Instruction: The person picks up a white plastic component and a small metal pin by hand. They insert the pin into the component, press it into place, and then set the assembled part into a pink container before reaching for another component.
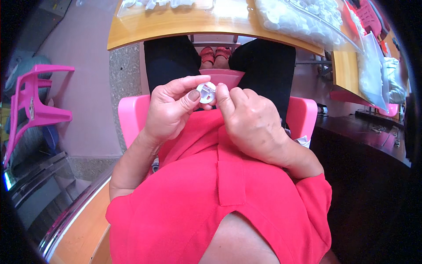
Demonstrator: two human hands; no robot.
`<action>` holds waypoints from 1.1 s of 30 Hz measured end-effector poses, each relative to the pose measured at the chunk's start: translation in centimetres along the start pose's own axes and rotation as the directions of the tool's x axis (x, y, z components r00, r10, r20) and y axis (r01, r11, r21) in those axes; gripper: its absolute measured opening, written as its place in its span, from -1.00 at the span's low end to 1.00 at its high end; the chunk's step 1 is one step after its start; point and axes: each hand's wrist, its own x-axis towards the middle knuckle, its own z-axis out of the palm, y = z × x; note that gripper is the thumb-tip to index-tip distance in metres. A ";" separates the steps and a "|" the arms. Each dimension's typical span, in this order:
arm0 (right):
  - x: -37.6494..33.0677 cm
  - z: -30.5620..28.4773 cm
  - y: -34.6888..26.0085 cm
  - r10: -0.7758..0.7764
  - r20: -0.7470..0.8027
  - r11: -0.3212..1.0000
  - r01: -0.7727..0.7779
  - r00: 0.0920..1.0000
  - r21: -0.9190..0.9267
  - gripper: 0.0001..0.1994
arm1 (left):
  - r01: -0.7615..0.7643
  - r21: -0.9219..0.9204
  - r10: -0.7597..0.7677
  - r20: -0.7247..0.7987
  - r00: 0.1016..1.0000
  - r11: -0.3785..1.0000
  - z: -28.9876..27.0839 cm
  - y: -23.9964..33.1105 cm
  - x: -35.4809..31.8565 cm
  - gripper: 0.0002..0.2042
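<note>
Plastic piece [205,97], white and round, sat pinched in the left hand [169,103]; the right hand [252,118], curled, was at its edge, its grip impossible to tell.

Bright light falls on the worktop [176,25] and the red top [184,189], while the black trousers [169,55] sink into shadow. The small white plastic piece [205,94] is pale, its finest detail hard to read. Glare streaks the clear plastic tray [351,40]. Fisheye distortion bows the worktop's front edge; black vignetting swallows the corners.
</note>
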 end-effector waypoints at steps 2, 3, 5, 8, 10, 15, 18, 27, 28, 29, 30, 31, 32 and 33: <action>0.0 -0.1 0.1 -0.003 -0.014 1.000 0.003 1.000 0.002 -0.62 | 0.042 -0.033 -0.042 -0.002 0.999 0.999 0.1 0.3 0.1 -0.72; -0.1 -0.2 0.1 -0.006 -0.025 1.000 0.006 1.000 0.005 -0.63 | 0.044 -0.032 -0.044 0.000 0.999 0.999 0.1 0.3 0.1 -0.72; -0.1 -0.1 0.0 -0.031 -0.009 0.999 0.031 0.999 -0.024 -0.63 | 0.008 0.025 -0.009 0.016 1.000 1.000 -0.1 0.1 0.0 -0.73; 0.0 -0.3 0.0 -0.079 0.048 0.994 0.083 0.996 -0.076 -0.65 | -0.091 0.118 0.080 0.093 0.992 0.989 -0.5 -0.2 0.1 -0.74; 0.2 -0.5 0.0 -0.093 0.087 0.990 0.101 0.992 -0.099 -0.66 | -0.069 0.157 0.054 0.095 0.994 0.985 -0.7 0.0 0.2 -0.75; 0.5 -0.8 0.4 -0.194 0.143 0.965 0.215 0.971 -0.151 -0.85 | -0.019 0.233 -0.004 0.099 0.995 0.972 -1.2 0.1 0.3 -0.77; 0.7 -0.7 0.9 -0.218 0.105 0.969 0.228 0.970 -0.092 -0.88 | -0.036 0.239 0.009 0.115 0.993 0.970 -1.3 0.0 0.3 -0.78; 0.4 0.4 0.8 -0.022 0.057 0.986 0.012 0.998 0.165 -0.76 | 0.016 -0.017 -0.014 0.134 0.991 1.000 -1.9 0.3 0.9 -0.68; 0.2 0.5 0.7 -0.026 0.054 0.986 0.016 0.998 0.164 -0.76 | -0.002 -0.025 0.004 0.122 0.993 1.000 -1.7 0.4 1.0 -0.67; 0.0 0.4 0.6 0.029 0.034 0.968 -0.037 0.999 0.250 -0.73 | -0.020 -0.033 0.024 0.109 0.994 0.999 -1.5 0.5 1.1 -0.66; -0.1 0.5 0.5 0.086 0.021 0.938 -0.088 0.996 0.336 -0.70 | -0.023 -0.032 0.026 0.107 0.994 0.999 -1.4 0.5 1.1 -0.66; -0.1 0.8 0.4 0.082 0.020 0.938 -0.084 0.996 0.337 -0.70 | -0.050 -0.012 0.051 0.101 0.994 0.999 -1.2 0.6 1.1 -0.65; -0.1 1.1 0.3 0.111 0.002 0.930 -0.105 0.994 0.353 -0.68 | -0.077 0.009 0.076 0.096 0.993 0.997 -1.1 0.7 1.0 -0.64; -0.1 1.3 0.2 0.140 -0.016 0.922 -0.124 0.990 0.368 -0.67 | -0.081 0.008 0.080 0.093 0.992 0.997 -1.2 0.6 1.0 -0.64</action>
